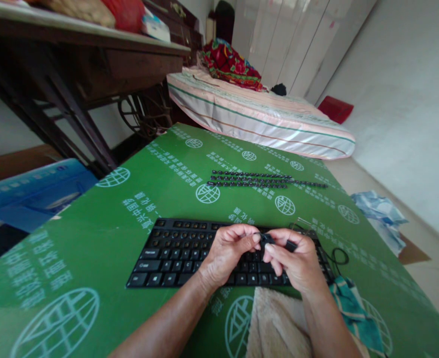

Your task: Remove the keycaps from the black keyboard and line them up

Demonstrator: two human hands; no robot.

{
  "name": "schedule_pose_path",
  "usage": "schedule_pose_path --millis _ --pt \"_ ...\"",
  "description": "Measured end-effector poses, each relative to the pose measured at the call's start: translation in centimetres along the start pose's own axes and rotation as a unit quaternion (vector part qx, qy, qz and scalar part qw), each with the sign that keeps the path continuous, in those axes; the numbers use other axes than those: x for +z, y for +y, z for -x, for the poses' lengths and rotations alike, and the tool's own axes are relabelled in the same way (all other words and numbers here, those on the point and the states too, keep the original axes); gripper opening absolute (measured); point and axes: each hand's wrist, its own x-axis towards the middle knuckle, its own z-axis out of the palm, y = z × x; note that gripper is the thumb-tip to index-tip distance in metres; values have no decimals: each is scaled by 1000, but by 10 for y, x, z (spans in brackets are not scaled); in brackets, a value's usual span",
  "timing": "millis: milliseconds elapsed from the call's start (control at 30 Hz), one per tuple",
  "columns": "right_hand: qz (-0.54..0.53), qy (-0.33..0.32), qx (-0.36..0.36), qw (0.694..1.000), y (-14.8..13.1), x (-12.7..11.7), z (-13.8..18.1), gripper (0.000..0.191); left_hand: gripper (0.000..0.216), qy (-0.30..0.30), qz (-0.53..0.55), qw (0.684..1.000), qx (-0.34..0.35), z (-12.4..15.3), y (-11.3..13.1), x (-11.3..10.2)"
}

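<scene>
A black computer keyboard lies on a green table. Its upper rows show bare sockets where keycaps are off, while lettered caps sit in the lower rows. Over its right half, my left hand and my right hand meet with fingertips pinched on a small black piece, perhaps a keycap; its exact kind is hidden by the fingers. A dark stub sticks out between the fingers of my right hand. Beyond the keyboard, small glossy black pieces, looking like keycaps, lie in several neat rows.
A beige cloth and a green checked cloth lie near my right forearm. A thin black cable loops by the keyboard's right end. Left of the table stands a blue container. A bed adjoins the far edge.
</scene>
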Motion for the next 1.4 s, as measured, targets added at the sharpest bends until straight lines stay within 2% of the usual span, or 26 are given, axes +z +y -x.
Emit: schedule_pose_path --millis 633,1400 --pt "20 2 1 1000 -2 0 0 17 13 35 28 999 -12 3 6 5" --pt "52 12 -16 998 -3 -1 1 16 10 34 14 999 -11 4 7 5"
